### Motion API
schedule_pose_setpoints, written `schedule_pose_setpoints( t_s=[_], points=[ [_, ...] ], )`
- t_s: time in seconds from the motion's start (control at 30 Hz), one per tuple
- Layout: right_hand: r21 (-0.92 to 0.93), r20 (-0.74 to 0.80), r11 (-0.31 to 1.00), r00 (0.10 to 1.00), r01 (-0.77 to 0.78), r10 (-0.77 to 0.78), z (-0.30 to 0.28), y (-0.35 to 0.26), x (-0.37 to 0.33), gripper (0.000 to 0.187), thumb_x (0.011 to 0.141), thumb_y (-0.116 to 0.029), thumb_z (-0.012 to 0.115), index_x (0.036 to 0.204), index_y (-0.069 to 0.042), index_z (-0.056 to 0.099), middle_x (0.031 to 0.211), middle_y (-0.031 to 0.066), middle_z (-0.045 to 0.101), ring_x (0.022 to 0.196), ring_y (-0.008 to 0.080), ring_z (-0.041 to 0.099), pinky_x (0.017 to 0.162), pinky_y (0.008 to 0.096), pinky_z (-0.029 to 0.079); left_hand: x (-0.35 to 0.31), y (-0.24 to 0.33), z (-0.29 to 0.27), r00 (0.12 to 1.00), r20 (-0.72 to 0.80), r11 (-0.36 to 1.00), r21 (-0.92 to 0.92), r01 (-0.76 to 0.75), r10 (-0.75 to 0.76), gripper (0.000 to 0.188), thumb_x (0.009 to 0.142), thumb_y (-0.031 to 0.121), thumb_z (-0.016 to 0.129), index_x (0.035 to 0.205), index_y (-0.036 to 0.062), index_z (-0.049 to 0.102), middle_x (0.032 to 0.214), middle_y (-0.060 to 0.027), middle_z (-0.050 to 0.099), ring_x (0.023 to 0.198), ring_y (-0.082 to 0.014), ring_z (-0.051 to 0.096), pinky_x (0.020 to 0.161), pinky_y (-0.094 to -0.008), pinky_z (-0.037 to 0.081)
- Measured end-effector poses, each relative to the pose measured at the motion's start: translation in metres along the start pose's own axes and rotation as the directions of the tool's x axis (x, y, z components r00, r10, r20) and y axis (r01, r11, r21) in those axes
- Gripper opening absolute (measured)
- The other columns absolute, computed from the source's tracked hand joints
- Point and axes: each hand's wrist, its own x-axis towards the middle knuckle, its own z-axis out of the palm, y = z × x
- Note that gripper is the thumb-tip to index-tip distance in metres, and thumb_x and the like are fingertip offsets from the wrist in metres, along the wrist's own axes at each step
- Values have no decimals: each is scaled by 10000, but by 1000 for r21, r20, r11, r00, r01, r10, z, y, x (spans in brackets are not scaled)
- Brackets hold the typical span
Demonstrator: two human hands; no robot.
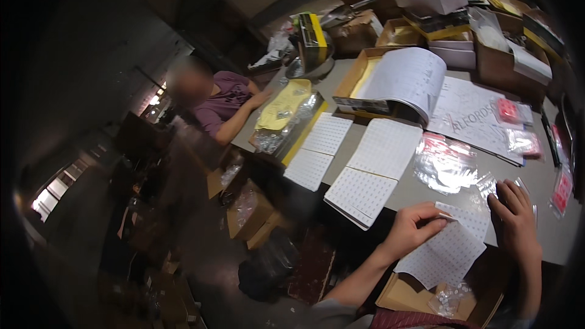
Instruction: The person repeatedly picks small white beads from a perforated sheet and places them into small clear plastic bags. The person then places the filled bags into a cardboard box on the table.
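One printed white sheet (442, 259), at four o'clock in the frame, hangs from a worker's left hand (420, 226), thumb and fingers pinched on its upper edge. The right hand (517, 214) is half open, fingers bent over clear plastic at the table's (402, 198) edge; whether it grips any cannot be told. From the sheet, two stacks of similar printed sheets (376, 167) lie toward ten and eleven o'clock, and three red-filled packets (509, 111) between one and two. A heap of clear bags (446, 169), too overlapped to count, glints at twelve. An open box (361, 64) of papers stands at eleven; a co-worker (228, 100) sits at ten. The sheet partly blocks the carton (399, 292) at six.
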Motion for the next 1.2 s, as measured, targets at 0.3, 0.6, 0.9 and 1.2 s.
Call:
schedule_pose_setpoints(
  t_s=[0.3, 0.6, 0.9, 1.2],
  points=[
    [56, 3, 997, 999, -49, 49, -8, -5, 2, 370, 829, 16, 630, 1189, -13, 710, 1340, 238, 635, 1320, 448, 554, 1117, 544, 427, 2, -3, -1, 1000, 8, 1000, 29, 7, -7, 194, 945, 77, 711, 1107, -17, 763, 994, -81, 737, 953, -155, 677, 865, -290, 513],
    [64, -19, 996, 998, -54, 55, -4, -5, 1, 391, 812, 41, 636, 1193, -7, 710, 1332, 240, 638, 1316, 444, 558, 1121, 543, 426, 1, -1, 1, 1000, 8, 999, -40, 0, 0, 200, 950, 81, 706, 1111, -25, 757, 1002, -78, 729, 966, -154, 675, 871, -287, 508],
    [67, -24, 997, 998, -48, 50, -4, -3, 0, 402, 803, 53, 643, 1196, -2, 711, 1332, 241, 639, 1306, 447, 562, 1113, 537, 432, 2, 1, 1, 1000, 19, 999, -43, 10, -10, 198, 948, 71, 691, 1107, -26, 758, 999, -74, 720, 956, -150, 668, 857, -280, 499],
    [81, -23, 995, 998, -57, 59, -6, -6, 1, 391, 816, 48, 637, 1198, 7, 709, 1329, 246, 639, 1305, 451, 560, 1111, 532, 433, 1, -1, 0, 1000, 16, 1000, -27, -12, 13, 201, 951, 75, 688, 1111, -23, 758, 987, -68, 715, 945, -139, 658, 851, -275, 494]
  ],
)
